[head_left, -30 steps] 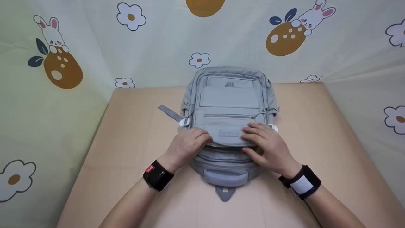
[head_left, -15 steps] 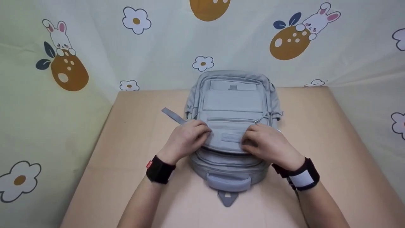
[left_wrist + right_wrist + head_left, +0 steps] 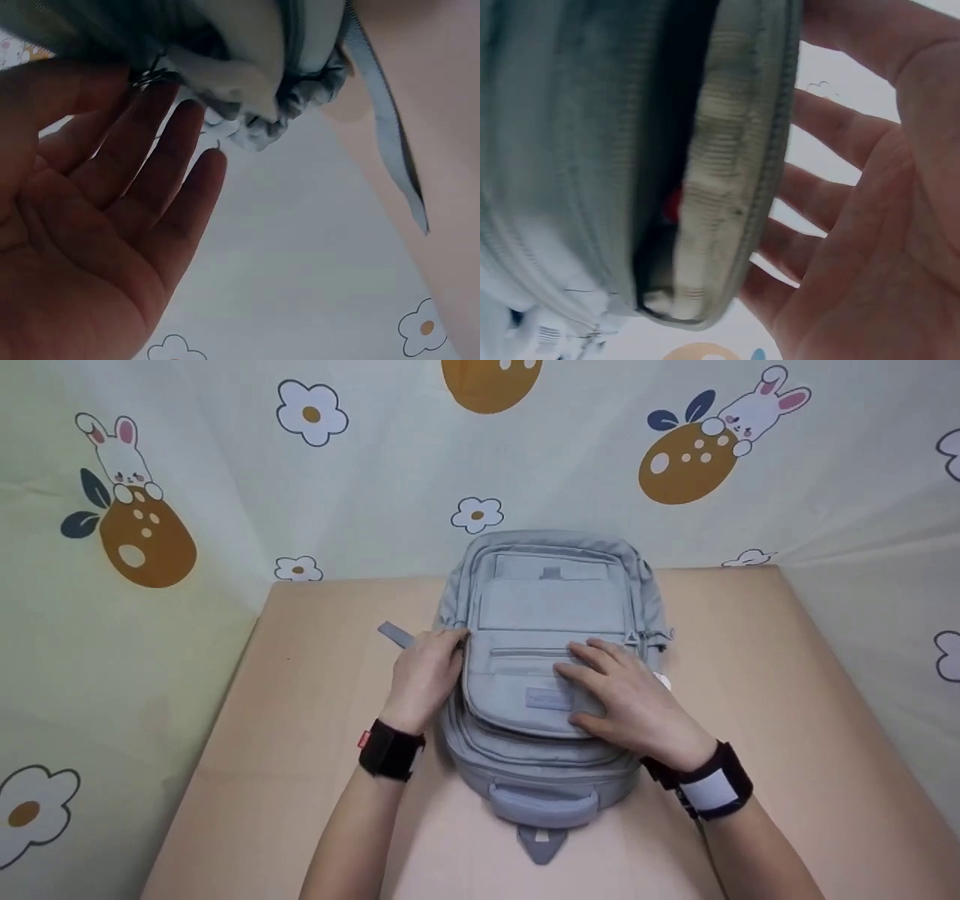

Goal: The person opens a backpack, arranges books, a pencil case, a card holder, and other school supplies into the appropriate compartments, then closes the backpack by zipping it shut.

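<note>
A grey-blue backpack (image 3: pixel 555 607) lies on its back, its carry handle (image 3: pixel 544 804) toward the person. At the left edge of its front pocket, the left hand (image 3: pixel 426 675) pinches a zipper pull (image 3: pixel 154 75) between thumb and index finger; the other fingers extend loosely in the left wrist view. The right hand (image 3: pixel 634 701) rests on the front panel with fingers spread, close to the label patch (image 3: pixel 549 698). In the right wrist view the front pocket (image 3: pixel 739 150) gapes along its zipper, with a small red spot (image 3: pixel 674 204) showing inside.
The backpack lies on a light brown board (image 3: pixel 322 682). A loose grey strap (image 3: pixel 394 634) sticks out at its left. Cloth printed with rabbits and flowers (image 3: pixel 478 515) hangs behind and on both sides. Each wrist wears a black band (image 3: pixel 391 750).
The left hand has moved up along the pocket's left edge, from its lower corner to the zipper pull. The right hand's fingers curled in at the panel, then spread out over it again.
</note>
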